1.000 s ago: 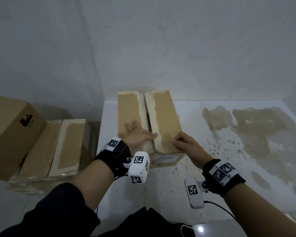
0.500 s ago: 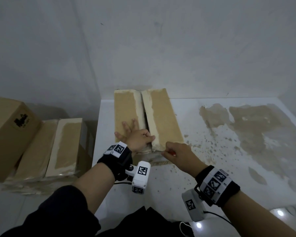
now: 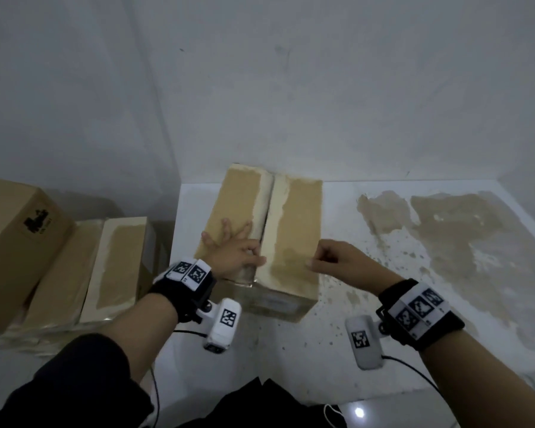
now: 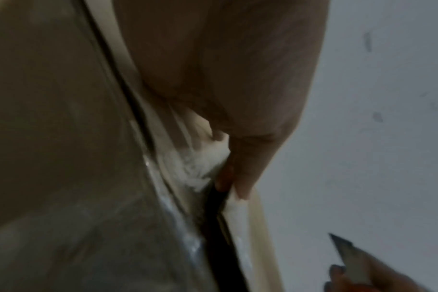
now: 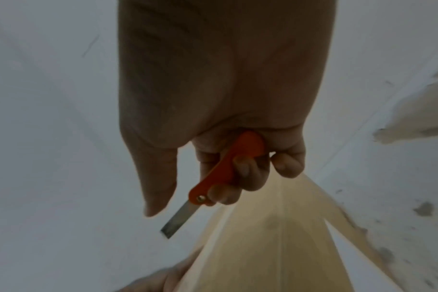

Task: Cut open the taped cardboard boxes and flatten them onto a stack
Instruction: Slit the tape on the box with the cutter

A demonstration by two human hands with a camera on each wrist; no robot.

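A brown cardboard box [image 3: 294, 230] lies on the white table [image 3: 383, 350], with its top seam split into a dark gap between two flaps with pale tape residue. My left hand [image 3: 232, 251] presses flat on the left flap with fingers spread, and the thumb [image 4: 240, 177] sits at the seam's edge. My right hand [image 3: 331, 257] hovers over the near part of the right flap. It grips an orange-handled knife [image 5: 225, 173], whose bare blade [image 5: 179, 221] points left, off the cardboard [image 5: 275, 247].
Two more cardboard boxes [image 3: 16, 236] [image 3: 118, 267] lean together on the floor to the left. Grey walls close off the back and the left corner. Brown stains [image 3: 460, 230] cover the right of the table. A dark cloth [image 3: 260, 400] lies at its near edge.
My right hand went with the knife to the near end of the seam, then pulled up and to the right over the right flap. The left hand stayed pressed on the left flap.
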